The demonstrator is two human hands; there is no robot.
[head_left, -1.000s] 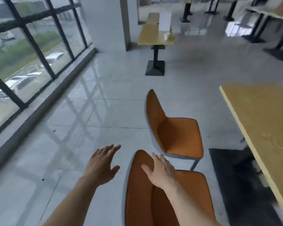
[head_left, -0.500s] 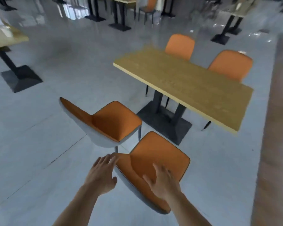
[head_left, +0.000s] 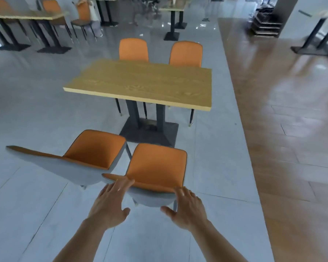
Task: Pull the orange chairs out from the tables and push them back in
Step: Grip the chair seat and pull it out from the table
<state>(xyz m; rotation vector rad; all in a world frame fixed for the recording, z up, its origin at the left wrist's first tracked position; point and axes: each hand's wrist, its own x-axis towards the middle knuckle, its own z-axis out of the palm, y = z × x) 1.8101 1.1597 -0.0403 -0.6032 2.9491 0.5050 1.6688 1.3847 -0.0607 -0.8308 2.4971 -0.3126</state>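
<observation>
i had both hands, left (head_left: 110, 205) and right (head_left: 187, 210), open-fingered on the near chair (head_left: 157, 163)'s backrest; seat faced the tabletop (head_left: 140, 82); four orange chairs there.

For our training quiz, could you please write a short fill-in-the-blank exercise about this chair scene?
1. Both hands, the left hand and the right hand, are at the backrest of the near chair, whose seat is ____ in colour.
2. On the far side of the table stand ____ chairs.
3. To the left of the near chair stands a second ____.

Missing words: orange; two; chair
</observation>
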